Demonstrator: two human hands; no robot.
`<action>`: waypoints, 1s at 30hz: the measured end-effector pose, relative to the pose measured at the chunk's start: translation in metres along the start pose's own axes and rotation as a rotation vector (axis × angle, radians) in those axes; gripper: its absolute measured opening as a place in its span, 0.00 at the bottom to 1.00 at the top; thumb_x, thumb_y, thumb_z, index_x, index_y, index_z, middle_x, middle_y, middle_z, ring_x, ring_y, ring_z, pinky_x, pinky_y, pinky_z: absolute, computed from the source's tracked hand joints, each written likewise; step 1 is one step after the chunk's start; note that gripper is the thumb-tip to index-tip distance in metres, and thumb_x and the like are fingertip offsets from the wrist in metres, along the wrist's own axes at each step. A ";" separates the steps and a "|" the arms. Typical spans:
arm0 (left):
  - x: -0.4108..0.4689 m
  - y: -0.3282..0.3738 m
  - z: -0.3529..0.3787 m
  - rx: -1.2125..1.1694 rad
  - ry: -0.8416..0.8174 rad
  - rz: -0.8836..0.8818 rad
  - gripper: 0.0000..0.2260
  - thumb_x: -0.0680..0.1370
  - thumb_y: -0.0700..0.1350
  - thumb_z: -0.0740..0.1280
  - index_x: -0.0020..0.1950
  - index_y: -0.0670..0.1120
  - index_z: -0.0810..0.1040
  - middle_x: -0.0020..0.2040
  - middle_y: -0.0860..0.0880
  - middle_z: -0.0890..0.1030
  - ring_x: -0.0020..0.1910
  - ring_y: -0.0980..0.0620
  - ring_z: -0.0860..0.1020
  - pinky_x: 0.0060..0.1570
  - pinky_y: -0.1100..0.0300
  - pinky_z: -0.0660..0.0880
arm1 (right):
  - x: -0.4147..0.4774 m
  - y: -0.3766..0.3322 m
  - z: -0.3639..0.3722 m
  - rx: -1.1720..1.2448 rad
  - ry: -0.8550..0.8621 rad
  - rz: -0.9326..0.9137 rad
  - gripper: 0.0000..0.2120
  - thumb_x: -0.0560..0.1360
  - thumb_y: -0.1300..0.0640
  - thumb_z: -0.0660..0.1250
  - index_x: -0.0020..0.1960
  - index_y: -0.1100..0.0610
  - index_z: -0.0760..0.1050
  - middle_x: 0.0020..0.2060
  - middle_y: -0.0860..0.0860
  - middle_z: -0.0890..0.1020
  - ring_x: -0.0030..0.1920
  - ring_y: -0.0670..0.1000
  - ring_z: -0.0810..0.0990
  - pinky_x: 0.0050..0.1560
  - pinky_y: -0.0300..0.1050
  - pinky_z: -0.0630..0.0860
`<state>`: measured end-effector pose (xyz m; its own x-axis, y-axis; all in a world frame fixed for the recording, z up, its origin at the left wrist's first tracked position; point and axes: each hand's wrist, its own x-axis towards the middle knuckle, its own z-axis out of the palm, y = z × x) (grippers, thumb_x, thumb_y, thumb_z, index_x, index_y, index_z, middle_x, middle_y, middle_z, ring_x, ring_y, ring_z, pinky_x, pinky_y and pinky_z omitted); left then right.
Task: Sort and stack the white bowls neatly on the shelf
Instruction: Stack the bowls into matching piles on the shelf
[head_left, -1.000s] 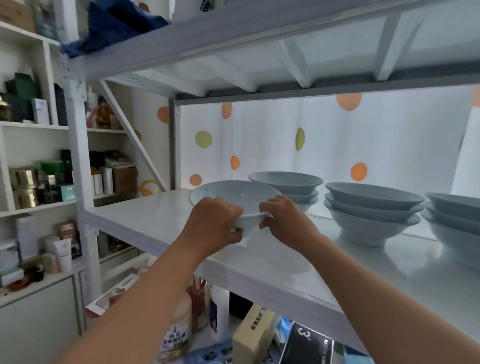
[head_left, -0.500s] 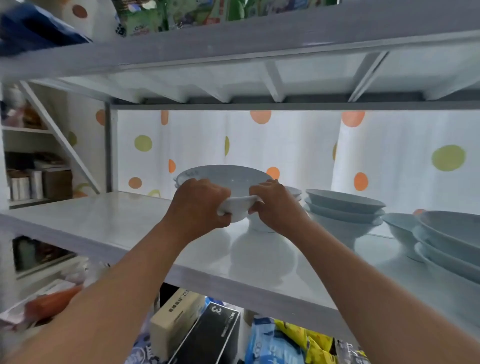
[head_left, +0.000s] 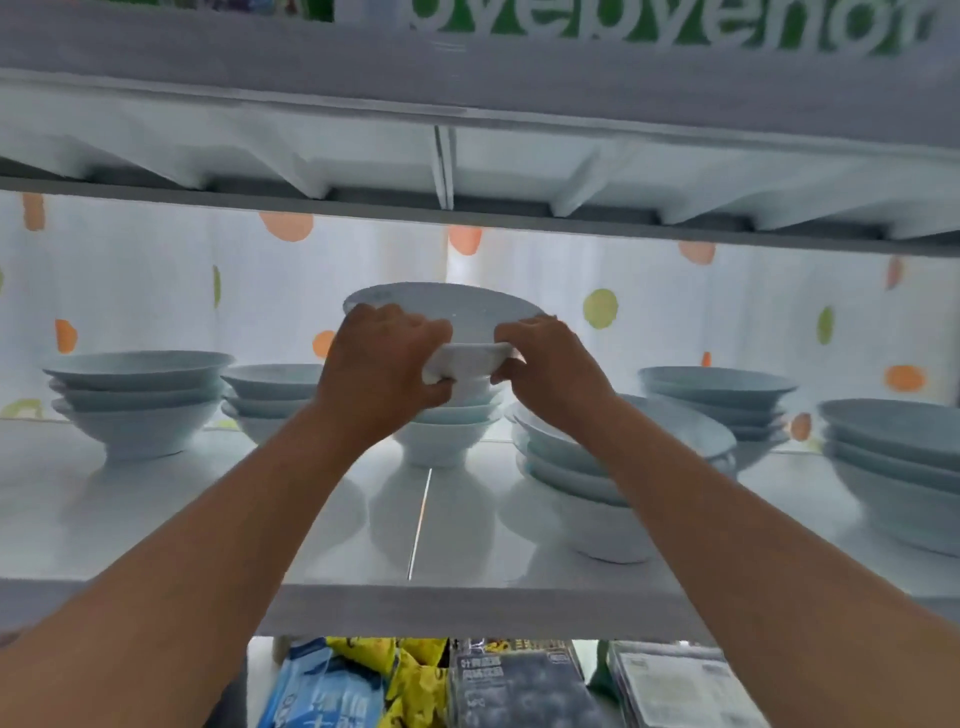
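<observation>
Both hands grip one white bowl (head_left: 441, 312) from below: the left hand (head_left: 379, 364) curls its fingers around the bowl's left underside and foot, and the right hand (head_left: 550, 364) closes on the right side of the foot. That bowl hangs in the air just above the middle stack (head_left: 447, 431) on the white shelf (head_left: 260, 519). Along the shelf from the left stand a three-bowl stack (head_left: 135, 400), a second stack (head_left: 270, 395) partly behind the left wrist, the middle stack, a tilted stack (head_left: 597, 493) under the right forearm, a further stack (head_left: 722, 400) behind it, and one (head_left: 893, 467) at the right edge. A polka-dot curtain (head_left: 727, 312) hangs behind.
</observation>
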<state>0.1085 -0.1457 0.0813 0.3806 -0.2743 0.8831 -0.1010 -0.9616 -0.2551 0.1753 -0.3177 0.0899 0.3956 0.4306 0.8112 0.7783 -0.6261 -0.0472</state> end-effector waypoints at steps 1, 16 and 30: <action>0.009 0.008 0.006 -0.028 0.016 0.015 0.14 0.61 0.49 0.77 0.41 0.45 0.79 0.34 0.46 0.82 0.34 0.42 0.78 0.42 0.52 0.74 | -0.001 0.009 -0.009 -0.018 -0.004 0.020 0.13 0.65 0.69 0.68 0.33 0.54 0.69 0.32 0.50 0.73 0.41 0.54 0.69 0.44 0.41 0.58; 0.109 0.067 0.093 -0.396 -0.221 0.212 0.10 0.68 0.49 0.66 0.48 0.48 0.78 0.42 0.50 0.81 0.43 0.46 0.77 0.48 0.51 0.73 | 0.000 0.130 -0.056 -0.184 -0.065 0.266 0.06 0.66 0.68 0.66 0.35 0.58 0.73 0.38 0.57 0.78 0.41 0.58 0.74 0.43 0.50 0.73; 0.129 0.057 0.165 -0.296 -0.537 0.195 0.11 0.75 0.39 0.63 0.56 0.47 0.78 0.47 0.46 0.81 0.45 0.45 0.77 0.47 0.56 0.72 | 0.030 0.224 0.004 -0.101 -0.255 0.154 0.07 0.70 0.67 0.64 0.39 0.57 0.74 0.36 0.51 0.76 0.42 0.55 0.73 0.42 0.42 0.67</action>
<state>0.3032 -0.2340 0.1155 0.7290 -0.4758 0.4922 -0.4348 -0.8771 -0.2039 0.3635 -0.4421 0.1012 0.6242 0.4670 0.6263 0.6527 -0.7523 -0.0897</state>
